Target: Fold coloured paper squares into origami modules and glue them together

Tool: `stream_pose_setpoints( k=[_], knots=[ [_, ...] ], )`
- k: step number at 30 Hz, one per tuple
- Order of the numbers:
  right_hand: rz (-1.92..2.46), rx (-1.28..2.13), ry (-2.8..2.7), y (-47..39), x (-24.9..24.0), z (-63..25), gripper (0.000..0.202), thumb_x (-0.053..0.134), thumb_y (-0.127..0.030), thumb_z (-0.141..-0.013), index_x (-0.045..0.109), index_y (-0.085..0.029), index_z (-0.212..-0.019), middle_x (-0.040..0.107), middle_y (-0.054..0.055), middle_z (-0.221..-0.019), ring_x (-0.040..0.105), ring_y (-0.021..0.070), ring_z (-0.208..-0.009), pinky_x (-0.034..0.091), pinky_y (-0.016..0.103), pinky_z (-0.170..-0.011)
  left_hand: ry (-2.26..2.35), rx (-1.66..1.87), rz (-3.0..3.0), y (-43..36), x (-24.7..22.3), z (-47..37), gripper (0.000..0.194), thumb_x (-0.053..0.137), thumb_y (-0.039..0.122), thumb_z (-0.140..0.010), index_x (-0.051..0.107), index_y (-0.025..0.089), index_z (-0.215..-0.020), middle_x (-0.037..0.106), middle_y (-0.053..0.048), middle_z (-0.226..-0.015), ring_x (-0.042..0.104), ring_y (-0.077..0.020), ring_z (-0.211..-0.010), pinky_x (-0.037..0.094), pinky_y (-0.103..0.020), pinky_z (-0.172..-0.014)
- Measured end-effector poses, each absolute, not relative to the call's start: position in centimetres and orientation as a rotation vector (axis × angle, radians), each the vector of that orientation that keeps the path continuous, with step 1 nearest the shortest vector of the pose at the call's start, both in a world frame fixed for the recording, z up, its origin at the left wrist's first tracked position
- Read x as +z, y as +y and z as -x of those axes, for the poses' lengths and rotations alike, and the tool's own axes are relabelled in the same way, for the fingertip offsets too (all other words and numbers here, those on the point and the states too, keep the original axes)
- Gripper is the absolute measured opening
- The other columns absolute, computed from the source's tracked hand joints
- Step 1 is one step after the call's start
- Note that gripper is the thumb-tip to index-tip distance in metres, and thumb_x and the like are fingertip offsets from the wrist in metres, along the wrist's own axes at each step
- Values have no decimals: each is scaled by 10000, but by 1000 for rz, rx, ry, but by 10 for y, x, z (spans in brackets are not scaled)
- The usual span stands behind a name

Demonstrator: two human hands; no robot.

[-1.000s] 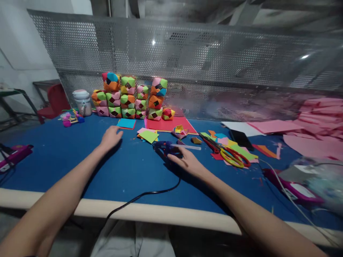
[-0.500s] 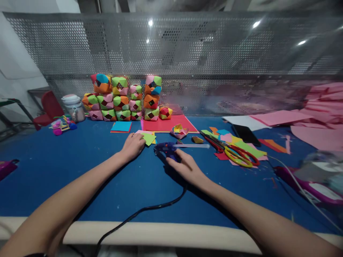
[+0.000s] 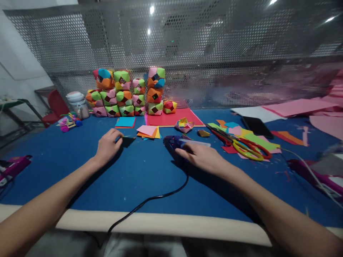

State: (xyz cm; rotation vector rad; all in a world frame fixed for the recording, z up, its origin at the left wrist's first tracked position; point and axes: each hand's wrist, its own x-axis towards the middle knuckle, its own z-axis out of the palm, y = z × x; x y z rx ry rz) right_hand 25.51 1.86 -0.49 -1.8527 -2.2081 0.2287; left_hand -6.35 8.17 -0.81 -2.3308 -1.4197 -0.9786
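Observation:
My left hand [image 3: 108, 144] is raised a little above the blue table, its fingers pinched on a thin sheet of green paper [image 3: 128, 136] seen nearly edge-on. To its right lies a pile of pink, orange and yellow paper squares [image 3: 148, 132]. My right hand [image 3: 202, 153] is closed around a dark blue glue gun [image 3: 174, 141], whose nozzle points left and whose clear glue stick sticks out to the right. Behind the gun sit a partly folded paper piece [image 3: 184, 125] and a small yellowish folded piece [image 3: 203, 133].
Stacked paper balls [image 3: 124, 98] stand at the back beside a red sheet [image 3: 174, 117] and blue squares [image 3: 125, 122]. Scissors [image 3: 248, 149], paper scraps and a phone [image 3: 257, 127] lie right. A black cord [image 3: 150, 198] crosses the front edge [image 3: 160, 218].
My left hand has moved left, away from the paper pile, with the green sheet in its fingers. The glue gun in my right hand sits lower and flatter. The view has shifted slightly.

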Motion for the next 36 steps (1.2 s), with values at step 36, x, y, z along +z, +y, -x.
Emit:
stream_pose_setpoints(
  k=[36],
  knots=[
    [1127, 620, -1953, 9, -38, -180, 135, 509, -169, -768, 559, -159, -893, 573, 8, -747, 521, 122, -661, 426, 244, -611, -2010, -1235, 3036, 39, -21, 25, 82, 529, 190, -712, 598, 154, -738, 595, 9, -661, 521, -107, -602, 406, -226, -570]
  ],
)
